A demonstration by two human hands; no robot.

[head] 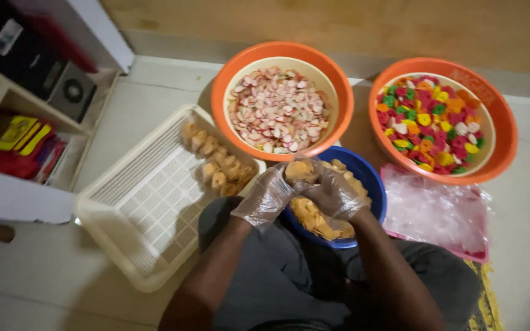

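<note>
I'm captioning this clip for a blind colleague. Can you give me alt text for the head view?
Two gloved hands, left hand and right hand, hold a stack of tan chips over a blue bowl of the same chips. A white tray with a row of chips lies to the left; beyond stand two orange bowls, one with pink-white pieces, one with multicoloured pieces.

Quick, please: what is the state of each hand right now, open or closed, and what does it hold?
Left hand: gloved, closed on a stack of tan snack pieces above the blue bowl.
Right hand: gloved, closed on the same stack.
</note>
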